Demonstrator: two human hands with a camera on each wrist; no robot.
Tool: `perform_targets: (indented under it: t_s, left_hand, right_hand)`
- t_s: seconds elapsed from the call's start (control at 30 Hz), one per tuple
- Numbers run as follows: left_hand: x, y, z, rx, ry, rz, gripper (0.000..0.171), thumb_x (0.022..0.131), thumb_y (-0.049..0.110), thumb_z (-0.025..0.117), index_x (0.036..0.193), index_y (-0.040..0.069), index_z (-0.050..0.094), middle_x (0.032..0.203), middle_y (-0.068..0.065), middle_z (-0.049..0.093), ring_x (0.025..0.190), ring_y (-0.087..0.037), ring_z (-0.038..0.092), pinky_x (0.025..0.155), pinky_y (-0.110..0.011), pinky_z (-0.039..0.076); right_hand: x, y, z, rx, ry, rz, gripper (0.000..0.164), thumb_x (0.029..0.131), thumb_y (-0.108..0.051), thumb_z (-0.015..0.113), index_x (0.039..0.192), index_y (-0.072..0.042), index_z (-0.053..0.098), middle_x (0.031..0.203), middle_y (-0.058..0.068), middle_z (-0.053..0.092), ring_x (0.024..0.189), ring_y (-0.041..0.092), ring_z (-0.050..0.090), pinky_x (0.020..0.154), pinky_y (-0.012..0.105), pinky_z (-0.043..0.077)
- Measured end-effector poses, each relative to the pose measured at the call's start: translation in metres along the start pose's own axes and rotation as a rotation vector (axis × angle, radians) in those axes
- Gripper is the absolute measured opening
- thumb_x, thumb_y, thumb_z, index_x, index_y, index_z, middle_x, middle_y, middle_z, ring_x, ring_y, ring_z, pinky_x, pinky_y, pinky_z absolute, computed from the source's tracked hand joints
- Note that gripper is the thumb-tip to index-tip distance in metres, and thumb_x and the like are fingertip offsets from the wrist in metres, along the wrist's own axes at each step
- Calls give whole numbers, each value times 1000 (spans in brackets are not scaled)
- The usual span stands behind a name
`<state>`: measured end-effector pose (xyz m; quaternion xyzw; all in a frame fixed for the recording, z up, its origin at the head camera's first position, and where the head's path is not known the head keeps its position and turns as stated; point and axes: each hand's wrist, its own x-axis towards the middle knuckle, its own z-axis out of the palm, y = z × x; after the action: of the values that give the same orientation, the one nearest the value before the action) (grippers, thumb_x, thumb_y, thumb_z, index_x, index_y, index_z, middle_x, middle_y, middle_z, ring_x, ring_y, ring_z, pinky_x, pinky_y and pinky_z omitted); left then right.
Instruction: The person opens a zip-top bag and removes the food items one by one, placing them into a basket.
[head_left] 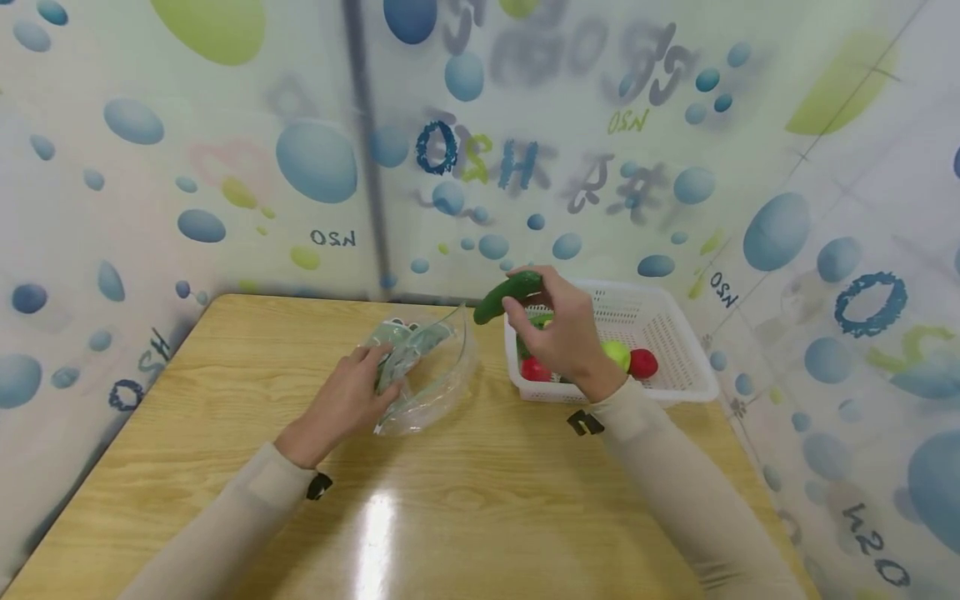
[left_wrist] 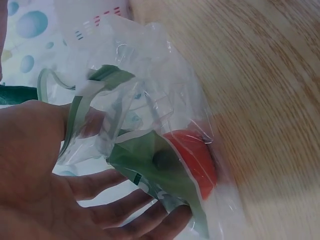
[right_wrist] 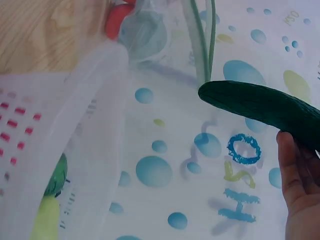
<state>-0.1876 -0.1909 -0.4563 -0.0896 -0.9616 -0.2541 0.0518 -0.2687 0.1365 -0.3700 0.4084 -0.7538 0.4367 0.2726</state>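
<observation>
My right hand [head_left: 561, 329] pinches a dark green cucumber [head_left: 501, 298] between thumb and fingers, over the left edge of the basket. The cucumber's free end points left, close to the mouth of a clear zip bag [head_left: 438, 396]. My left hand [head_left: 345, 404] holds that bag on the table by its green-printed side. In the left wrist view the thumb lies at the zip edge and the fingers spread along the outside. Inside the bag a red rounded thing [left_wrist: 192, 157] shows behind the plastic. The bag's mouth stands apart, facing the cucumber in the right wrist view.
A white perforated basket [head_left: 686, 346] stands at the back right of the wooden table [head_left: 247, 375]. In it lie a yellow-green round fruit [head_left: 617, 354], a red one [head_left: 643, 363] and another red one [head_left: 536, 369], partly behind my right hand. A patterned wall rises behind the table.
</observation>
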Motion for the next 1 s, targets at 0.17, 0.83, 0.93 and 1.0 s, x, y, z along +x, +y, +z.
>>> perform_targets:
  t_s: [0.17, 0.83, 0.93, 1.0]
  left_hand:
    - [0, -1, -1, 7, -1, 11, 62, 112, 25, 76, 163, -6, 59, 150, -44, 65, 125, -59, 71, 101, -71, 63]
    - [-4, -5, 1, 31, -12, 12, 60, 113, 26, 74, 160, -8, 61, 156, -43, 62, 126, -59, 71, 102, -70, 63]
    - [-4, -6, 1, 35, -10, 13, 60, 113, 26, 74, 160, -8, 60, 155, -44, 62, 125, -59, 72, 101, -70, 63]
    - [-5, -7, 1, 36, -9, 15, 60, 113, 27, 74, 159, -9, 61, 155, -44, 63, 124, -59, 72, 101, -70, 64]
  right_hand:
    - [0, 8, -13, -48, 8, 26, 37, 105, -4, 81, 138, 8, 71, 121, 19, 85, 101, 31, 87, 90, 55, 73]
    - [-16, 60, -77, -389, -222, 187, 34, 106, 2, 80, 139, 7, 72, 120, 23, 81, 107, 40, 82, 89, 55, 72]
    - [-15, 68, -84, -422, -307, 241, 34, 108, 1, 78, 140, 7, 71, 124, 26, 79, 111, 42, 81, 93, 57, 71]
    - [-15, 73, -88, -451, -365, 295, 32, 109, -1, 76, 141, 6, 72, 126, 28, 78, 113, 44, 80, 97, 59, 70]
